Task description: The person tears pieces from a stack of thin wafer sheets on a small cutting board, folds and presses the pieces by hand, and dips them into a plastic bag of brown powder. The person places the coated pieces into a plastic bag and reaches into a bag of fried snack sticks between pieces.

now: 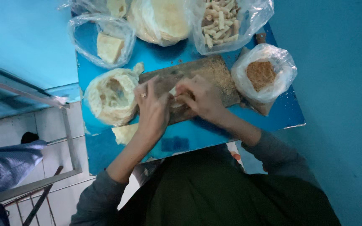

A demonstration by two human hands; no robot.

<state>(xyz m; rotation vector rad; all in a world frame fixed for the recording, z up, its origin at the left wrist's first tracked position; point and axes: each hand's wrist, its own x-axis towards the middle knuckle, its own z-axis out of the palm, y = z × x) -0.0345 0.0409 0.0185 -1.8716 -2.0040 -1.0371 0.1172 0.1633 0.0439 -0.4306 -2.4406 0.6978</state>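
A small blue table (189, 138) stands against turquoise walls, with pale floor tiles and a metal frame (70, 138) at about eight o'clock.

From the head camera, a wooden cutting board (214, 71) dusted with crumbs lies across the middle of the table. Both hands meet over its near edge. The left hand (151, 106), with a ring on one finger, has its fingers curled down onto a pale piece of dough wrapper (174, 97); the right hand (200, 97) pinches the same piece from the three o'clock side, fingertips closed on it. Most of the piece is hidden between the hands.

At nine o'clock of the hands sits a stack of thin round wrappers in plastic (109, 96), touching the board's end. At eleven o'clock a clear bag holds a pale block (107, 47). At twelve o'clock lies another bagged stack of wrappers (162, 19). At one o'clock a bag of short pale sticks (221, 23) rests, and at two o'clock a bag of brown crumbs (261, 74) stands beside the board.
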